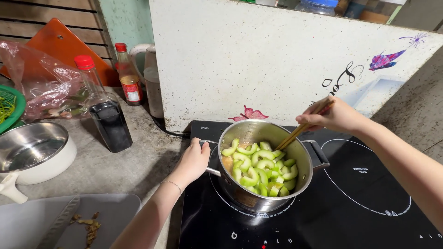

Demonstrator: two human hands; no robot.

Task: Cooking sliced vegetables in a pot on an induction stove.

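The left hand (196, 159) is closed on the near handle of the pot (302, 154) on the cooktop (369, 207). The right hand (334, 117) pinches chopsticks (302, 129), tips apparently among the green slices (263, 168).

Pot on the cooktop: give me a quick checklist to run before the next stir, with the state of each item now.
1. Left hand on the pot handle: ok, fingers wrapped on it.
2. Right hand holding chopsticks: ok, tips down in the pot.
3. Pot centred on the ring of the induction cooktop: ok.
4. Green vegetable slices inside the rim: ok, none spilled.
5. Heat setting: cannot tell.
6. Dark sauce bottle away from the left elbow: ok, upright and capped.
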